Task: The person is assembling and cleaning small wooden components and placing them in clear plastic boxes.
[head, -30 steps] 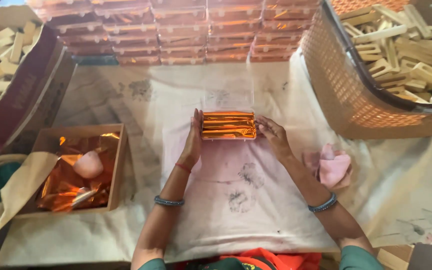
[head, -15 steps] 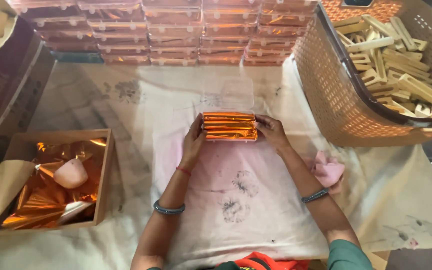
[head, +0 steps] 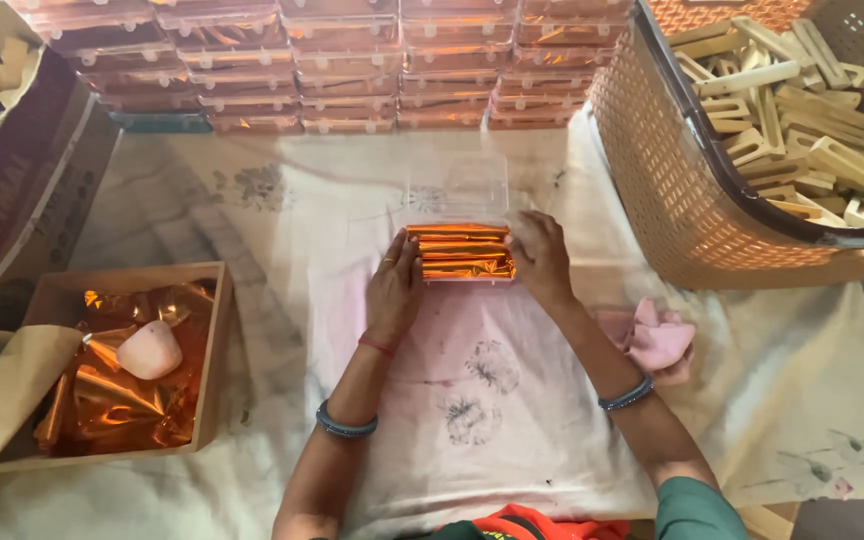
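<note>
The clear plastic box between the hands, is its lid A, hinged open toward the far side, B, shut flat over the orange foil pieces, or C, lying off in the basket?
A: the clear plastic box has its transparent lid flipped back toward the far side, leaving the orange foil-wrapped pieces uncovered, while the left hand and right hand press on its two ends.

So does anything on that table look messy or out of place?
Mostly tidy. Only the crumpled pink cloth lies bunched beside the right hand, and the loose orange foil sheets sit jumbled in the shallow cardboard box.
</note>
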